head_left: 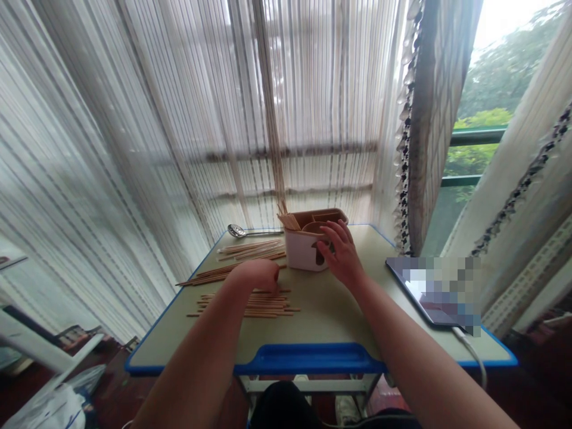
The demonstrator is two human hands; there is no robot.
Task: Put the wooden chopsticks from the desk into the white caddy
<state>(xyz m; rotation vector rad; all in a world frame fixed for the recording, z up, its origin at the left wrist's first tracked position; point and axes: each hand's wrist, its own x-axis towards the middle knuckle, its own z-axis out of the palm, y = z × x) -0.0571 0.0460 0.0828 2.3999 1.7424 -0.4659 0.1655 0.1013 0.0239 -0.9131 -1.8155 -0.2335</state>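
The left hand [255, 275] is curled and lies low over a row of wooden chopsticks [214, 276] on the desk [326, 322]; I cannot tell if its fingers close on a stick. The right hand [339, 253] is open, with the fingers spread apart, and it touches the right side of a white utensil holder [300, 250] with brown compartments. Some standing chopsticks [288, 221] are in the left part of this holder. A group of loose chopsticks [248, 305] lies nearer to the person, below the left hand, and another group of chopsticks [250, 250] lies just beside the holder. A metal spoon [241, 231] lies at the far edge of the desk. On the right side is a tablet [429, 292] with a white cable [471, 351].
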